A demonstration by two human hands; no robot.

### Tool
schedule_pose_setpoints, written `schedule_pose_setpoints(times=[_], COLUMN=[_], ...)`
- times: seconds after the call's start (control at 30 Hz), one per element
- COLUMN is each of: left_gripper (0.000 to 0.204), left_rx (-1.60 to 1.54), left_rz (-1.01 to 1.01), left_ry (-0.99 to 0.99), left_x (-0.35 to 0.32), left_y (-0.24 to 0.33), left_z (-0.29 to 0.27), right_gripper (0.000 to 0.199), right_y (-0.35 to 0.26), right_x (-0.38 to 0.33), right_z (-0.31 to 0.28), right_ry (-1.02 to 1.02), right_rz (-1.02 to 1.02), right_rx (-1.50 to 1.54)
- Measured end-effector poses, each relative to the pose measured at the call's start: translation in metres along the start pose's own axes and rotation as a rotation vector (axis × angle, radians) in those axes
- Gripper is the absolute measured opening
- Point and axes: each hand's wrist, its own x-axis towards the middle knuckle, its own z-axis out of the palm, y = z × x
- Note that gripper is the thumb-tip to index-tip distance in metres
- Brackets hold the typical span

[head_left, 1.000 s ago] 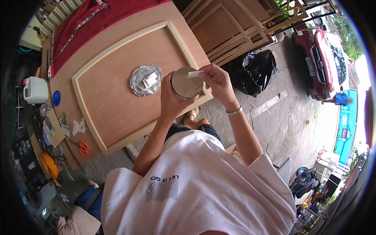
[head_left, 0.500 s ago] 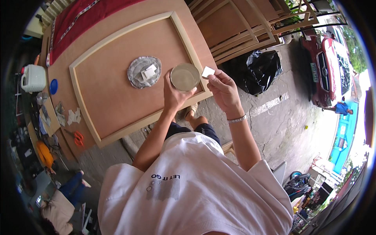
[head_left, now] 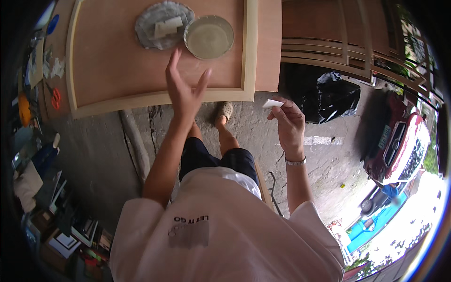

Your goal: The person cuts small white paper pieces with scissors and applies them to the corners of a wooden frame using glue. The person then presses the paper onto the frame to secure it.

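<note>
Small white scraper [head_left: 272, 103] pinched in right hand [head_left: 290, 123], held off the near edge of the framed wooden panel [head_left: 117, 70]. Left hand [head_left: 184, 91] open, fingers spread, gripping nothing, just short of round tub [head_left: 208, 36] near the panel's far right corner. Beside it, grey lid [head_left: 159, 23], possibly bearing putty.

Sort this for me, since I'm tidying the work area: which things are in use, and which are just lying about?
In use:
right hand pinching a small white scraper
left hand, open, just below the round tin of paste
grey lid with a white scraper on it
framed wooden panel

Lying about:
orange scissors
black bag
red car
</note>
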Motion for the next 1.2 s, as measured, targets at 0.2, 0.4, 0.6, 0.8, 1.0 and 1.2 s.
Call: schedule_pose_setpoints(times=[0.2,0.4,0.6,0.8,1.0,1.2], left_gripper=[0.089,0.054,0.03,0.043,0.04,0.036], left_rx=[0.551,0.271,-0.316,-0.461,-0.627,-0.756], left_rz=[0.058,0.199,-0.564,-0.722,-0.8,-0.815], left_ry=[-0.595,-0.969,-0.528,-0.037,0.046,0.206], left_x=[-0.106,-0.174,-0.195,-0.137,-0.122,-0.124], left_y=[0.045,0.068,0.029,-0.001,-0.004,-0.004], left_z=[0.041,0.061,0.034,0.015,0.017,0.036], right_gripper=[0.023,0.022,0.03,0.031,0.033,0.032], right_y=[0.04,0.032,0.054,0.07,0.074,0.056], right_x=[0.019,0.036,0.061,0.07,0.073,0.061], right_z=[-0.029,-0.028,-0.038,-0.038,-0.043,-0.044], right_ry=[-0.127,-0.222,-0.349,-0.333,-0.358,-0.435], right_rz=[0.077,-0.355,-1.165,-1.336,-1.34,-1.274], right_rx=[0.201,-0.429,-1.174,-1.27,-1.335,-1.373])
